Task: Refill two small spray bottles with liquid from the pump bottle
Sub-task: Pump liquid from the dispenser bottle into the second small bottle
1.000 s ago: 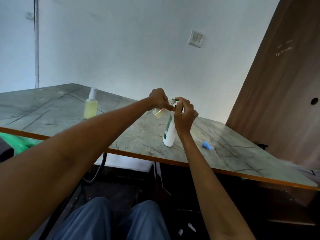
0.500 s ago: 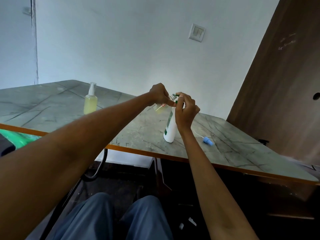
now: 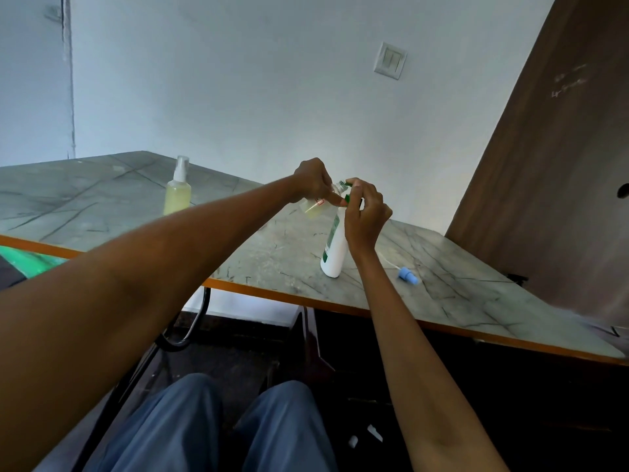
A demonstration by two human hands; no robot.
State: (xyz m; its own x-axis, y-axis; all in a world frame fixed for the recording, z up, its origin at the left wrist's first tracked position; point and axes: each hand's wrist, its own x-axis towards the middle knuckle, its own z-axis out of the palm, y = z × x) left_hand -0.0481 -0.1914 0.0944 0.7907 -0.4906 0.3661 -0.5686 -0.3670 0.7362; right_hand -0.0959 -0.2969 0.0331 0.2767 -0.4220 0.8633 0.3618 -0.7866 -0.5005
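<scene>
Both bare arms stretch forward over the grey marble-patterned table (image 3: 272, 260). The left hand (image 3: 315, 182) grips a small clear uncapped spray bottle (image 3: 315, 210), tilted, at the green pump head of the white pump bottle (image 3: 335, 253); the right hand (image 3: 366, 212) curls its fingers on that pump head.

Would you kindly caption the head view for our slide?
Left hand holds an open spray bottle at the pump bottle nozzle; right hand grips the pump.

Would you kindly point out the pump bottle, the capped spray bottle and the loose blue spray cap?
pump bottle (image 3: 335, 255): head view, white lower body.
capped spray bottle (image 3: 177, 198): head view, yellow-filled body.
blue spray cap (image 3: 408, 276): head view, blue head lying on the table.
</scene>
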